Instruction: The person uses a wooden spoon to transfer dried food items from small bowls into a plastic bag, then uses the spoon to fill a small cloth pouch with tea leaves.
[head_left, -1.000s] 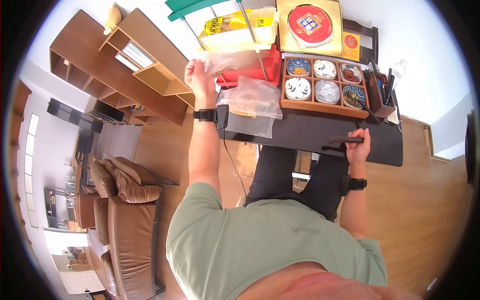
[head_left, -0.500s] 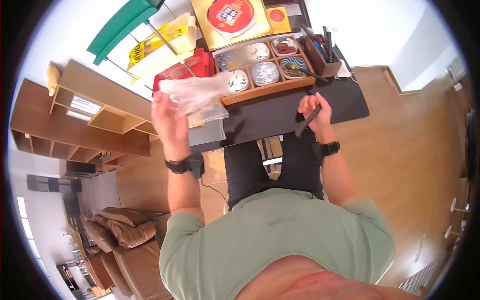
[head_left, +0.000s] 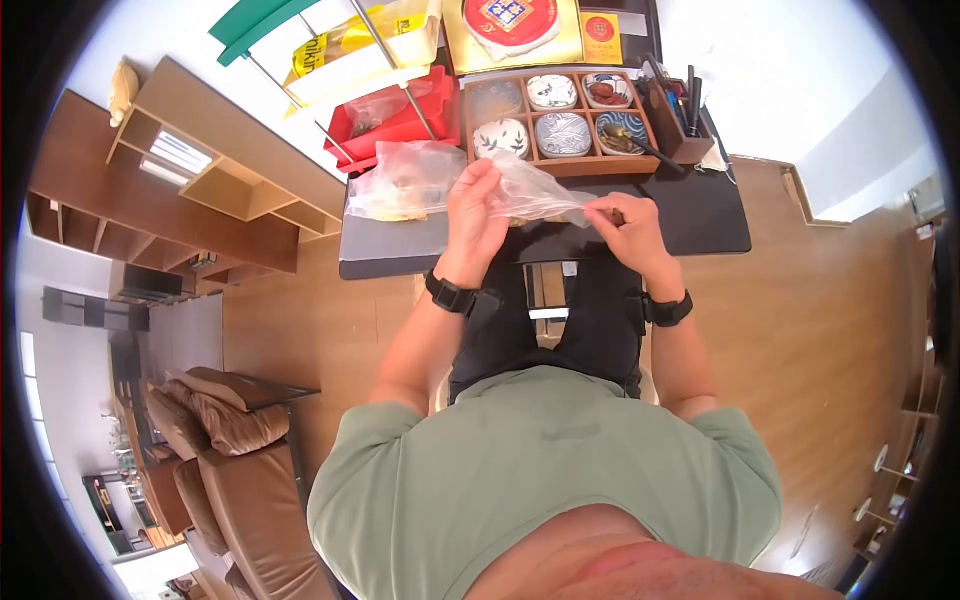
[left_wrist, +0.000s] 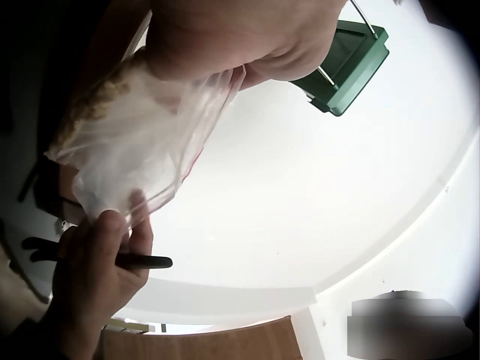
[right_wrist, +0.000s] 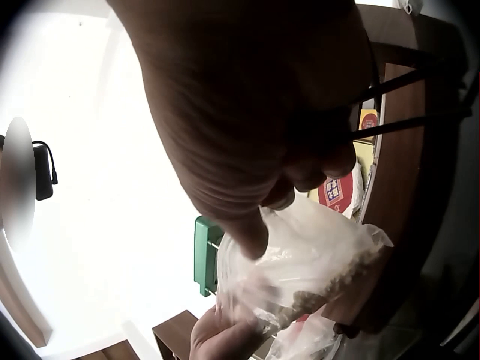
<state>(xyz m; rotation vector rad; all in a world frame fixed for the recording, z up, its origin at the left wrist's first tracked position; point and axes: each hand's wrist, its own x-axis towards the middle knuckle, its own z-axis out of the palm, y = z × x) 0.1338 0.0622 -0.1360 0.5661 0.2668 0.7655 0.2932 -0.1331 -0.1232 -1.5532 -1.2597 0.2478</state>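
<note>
Over the table's front edge, a clear zip bag (head_left: 540, 188) is stretched between both hands. My left hand (head_left: 474, 220) holds its left side, and my right hand (head_left: 637, 238) pinches the opposite end at its upper edge. Small tan pieces (right_wrist: 330, 289) lie along the bag's bottom in the right wrist view. Dark slim tongs (left_wrist: 142, 262) are also tucked in the right hand, their two prongs pointing away from the bag. A second clear bag (head_left: 400, 180) with yellowish contents lies on the table left of the left hand.
Behind the hands stands a wooden divided box (head_left: 600, 166) with several small patterned bowls. A red bin (head_left: 440, 110) sits under a rack with a green top (head_left: 255, 25) at left. A pen holder (head_left: 690, 148) stands right, near a gold box (head_left: 560, 50) with a red round package.
My left hand has brought the bag from the red bin rightward to the middle. The right hand has moved up to it and now pinches its edge, keeping the tongs. The head view has shifted.
</note>
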